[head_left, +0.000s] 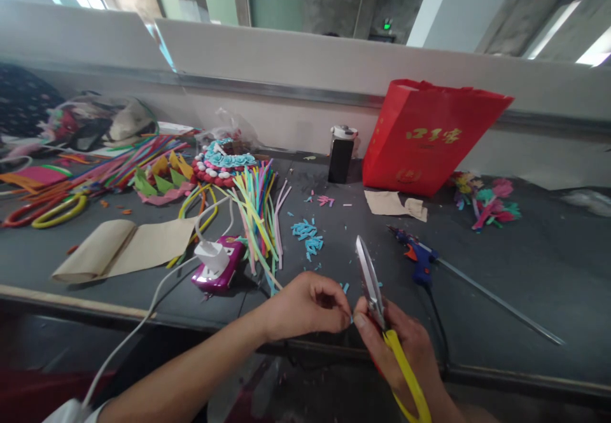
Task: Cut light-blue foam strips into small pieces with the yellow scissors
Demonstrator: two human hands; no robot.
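Observation:
My right hand (413, 346) holds a pair of scissors (369, 280) with yellow handles, blades pointing up and away from me. My left hand (305, 305) is in a pinch, its fingertips almost meeting the right thumb. A tiny bit of blue strip (352, 319) shows at those fingertips. Just beyond the hands lies a loose pile of short blue pieces (309, 235), with a few pink pieces (325, 200) farther back. Left of the pile, a bundle of long pastel strips (260, 213) lies on the dark table (296, 283).
A blue glue gun (420, 254) with a long clear stick lies right, its cable running to the front edge. A red bag (429, 137) and a bottle (342, 154) stand behind. Left are a purple power socket (222, 267), a paper roll (109, 245) and red-and-yellow scissors (60, 212).

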